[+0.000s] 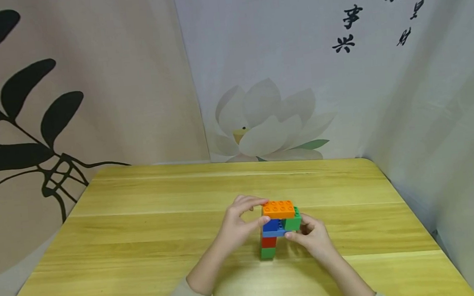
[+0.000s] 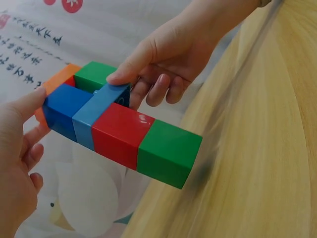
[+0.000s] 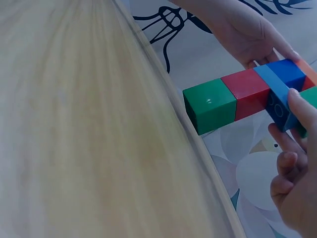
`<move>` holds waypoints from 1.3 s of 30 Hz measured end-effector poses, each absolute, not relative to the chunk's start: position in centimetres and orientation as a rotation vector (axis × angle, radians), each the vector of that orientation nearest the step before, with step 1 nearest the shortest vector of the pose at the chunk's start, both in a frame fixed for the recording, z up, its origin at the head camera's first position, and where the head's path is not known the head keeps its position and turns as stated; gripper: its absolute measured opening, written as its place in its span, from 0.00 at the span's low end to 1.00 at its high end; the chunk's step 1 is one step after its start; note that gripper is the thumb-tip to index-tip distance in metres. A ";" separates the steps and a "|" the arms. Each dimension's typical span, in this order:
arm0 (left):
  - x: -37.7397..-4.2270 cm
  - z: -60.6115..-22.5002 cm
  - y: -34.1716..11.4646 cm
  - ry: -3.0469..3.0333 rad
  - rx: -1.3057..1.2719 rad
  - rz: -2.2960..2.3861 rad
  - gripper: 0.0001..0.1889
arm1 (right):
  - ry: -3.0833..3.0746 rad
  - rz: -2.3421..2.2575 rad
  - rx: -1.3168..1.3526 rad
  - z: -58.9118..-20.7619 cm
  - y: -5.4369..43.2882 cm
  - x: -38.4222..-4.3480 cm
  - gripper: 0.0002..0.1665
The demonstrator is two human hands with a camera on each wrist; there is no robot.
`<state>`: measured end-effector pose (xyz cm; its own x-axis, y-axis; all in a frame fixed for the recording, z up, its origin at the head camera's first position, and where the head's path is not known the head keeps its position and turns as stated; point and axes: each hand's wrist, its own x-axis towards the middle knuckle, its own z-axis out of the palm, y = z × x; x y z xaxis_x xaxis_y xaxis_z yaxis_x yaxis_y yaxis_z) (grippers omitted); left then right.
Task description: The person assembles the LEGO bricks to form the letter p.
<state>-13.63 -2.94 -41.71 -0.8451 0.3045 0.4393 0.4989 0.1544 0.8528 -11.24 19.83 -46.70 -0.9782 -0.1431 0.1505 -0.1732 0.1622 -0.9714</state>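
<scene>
A tower of toy building bricks stands upright between my hands. Its bottom is a green brick [image 1: 268,253], with a red brick [image 1: 268,242] above it. A wide light-blue brick [image 2: 101,110] juts out to the right over those. On it sit a dark-blue brick [image 2: 67,106] and another green brick [image 1: 293,221], and an orange brick [image 1: 278,209] caps the top. My left hand [image 1: 238,217] pinches the orange brick's left end between thumb and fingers. My right hand [image 1: 312,237] grips the light-blue brick's overhang, thumb in front; its other fingers are partly hidden behind.
The wooden table [image 1: 143,229] extends around the tower, its far edge meeting a hanging cloth [image 1: 154,103] with plant drawings. Another cloth [image 1: 426,105] with a flower and black characters hangs at the back and right.
</scene>
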 end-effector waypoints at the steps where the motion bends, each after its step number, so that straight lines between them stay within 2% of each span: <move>1: -14.0 -42.2 -3.0 -2.251 -0.783 -1.783 0.18 | -2.377 1.988 0.320 -46.9 19.8 -11.3 0.25; 9: -14.7 -43.3 -3.4 -2.212 -0.714 -1.866 0.16 | -2.405 2.018 0.283 -46.8 19.2 -11.2 0.26; 19: -15.5 -44.7 -3.8 -2.256 -0.602 -1.955 0.15 | -2.408 2.014 0.371 -47.4 18.9 -11.5 0.34; 30: -14.6 -42.9 -4.0 -2.350 -0.509 -1.964 0.15 | -2.392 2.128 0.506 -48.0 19.0 -11.6 0.51; 39: -16.4 -46.5 -4.0 -2.396 -0.463 -1.957 0.15 | -2.442 2.132 0.543 -46.8 18.8 -11.4 0.49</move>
